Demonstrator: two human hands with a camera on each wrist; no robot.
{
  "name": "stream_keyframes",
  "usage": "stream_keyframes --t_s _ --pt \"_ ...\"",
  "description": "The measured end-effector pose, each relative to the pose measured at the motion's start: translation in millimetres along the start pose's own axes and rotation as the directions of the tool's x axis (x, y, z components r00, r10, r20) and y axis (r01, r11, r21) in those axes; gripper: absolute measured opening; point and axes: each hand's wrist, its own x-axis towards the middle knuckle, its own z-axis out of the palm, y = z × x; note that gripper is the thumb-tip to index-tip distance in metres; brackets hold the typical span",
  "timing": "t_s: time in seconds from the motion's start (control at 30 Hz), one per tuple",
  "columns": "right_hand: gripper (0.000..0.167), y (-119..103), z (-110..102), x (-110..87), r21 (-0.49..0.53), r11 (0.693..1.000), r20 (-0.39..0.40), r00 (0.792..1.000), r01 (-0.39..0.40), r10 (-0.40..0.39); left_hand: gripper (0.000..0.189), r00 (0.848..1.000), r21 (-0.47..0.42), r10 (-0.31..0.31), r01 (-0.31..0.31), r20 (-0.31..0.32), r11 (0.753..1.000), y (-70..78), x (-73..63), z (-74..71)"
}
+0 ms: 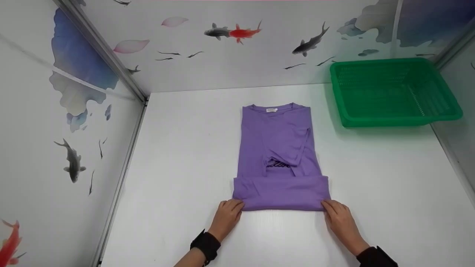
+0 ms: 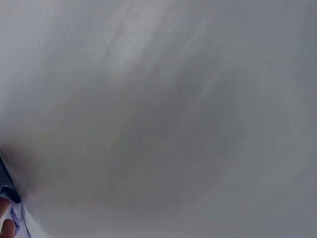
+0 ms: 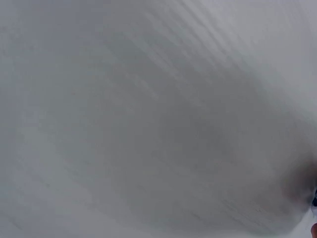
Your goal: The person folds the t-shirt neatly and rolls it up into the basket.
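A purple T-shirt (image 1: 274, 141) lies on the white table with its collar at the far end, sides and sleeves folded inward. Its near end is turned up into a flat band (image 1: 282, 191). At the band's near left corner my left hand (image 1: 227, 217) pinches the cloth. My right hand (image 1: 342, 222) pinches the near right corner. Part of dark lettering (image 1: 279, 163) shows between the folds. The left wrist view has only fingertips (image 2: 7, 229) and a bit of cloth at its lower left edge; the right wrist view shows mostly tabletop.
A green plastic basket (image 1: 397, 120) stands at the back right of the white table (image 1: 178, 159). White panels printed with fish (image 1: 310, 42) enclose the back and sides, with a metal strip (image 1: 122, 170) along the left edge.
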Motion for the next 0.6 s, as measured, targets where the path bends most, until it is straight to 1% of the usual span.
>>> stream_keyframes --t_s 0.1,0.17,0.27,0.37,0.43,0.5,0.53,0.6 --pt "0.044 3 4 -1.0 0.001 1.0 -0.026 1.0 0.015 -0.015 0.03 1.0 -0.024 -0.006 0.006 -0.012 1.0 -2.6 3.2 3.6" --pt "0.043 5 6 -1.9 0.01 1.0 -0.036 0.999 0.022 -0.022 0.029 1.0 -0.025 -0.01 0.009 -0.007 1.0 -2.8 5.2 5.3" --pt "0.039 8 7 -1.6 0.011 1.0 -0.058 0.998 0.027 -0.027 0.027 1.0 0.011 -0.006 0.006 0.008 1.0 -1.8 9.0 7.3" --pt "0.034 8 6 0.0 -0.013 1.0 -0.07 0.997 0.022 -0.022 0.024 1.0 0.043 -0.016 0.015 0.018 0.999 0.0 13.5 6.8" --pt "0.024 8 4 0.4 -0.037 0.999 -0.077 0.997 0.021 -0.024 0.022 0.999 0.044 -0.037 0.035 0.028 0.998 1.0 15.4 4.4" --pt "0.014 6 2 -0.2 -0.046 0.999 -0.081 0.996 0.018 -0.022 0.02 0.998 0.02 -0.055 0.054 0.043 0.998 2.6 14.8 -0.8" --pt "0.017 5 -2 -0.7 -0.044 0.999 -0.085 0.996 0.014 -0.018 0.02 0.997 0.0 -0.057 0.057 0.053 0.998 3.8 14.8 -4.4" --pt "0.034 1 -10 -2.7 -0.03 1.0 -0.095 0.995 0.001 -0.004 0.02 0.996 -0.055 -0.051 0.055 0.067 0.997 6.8 14.0 -13.4"
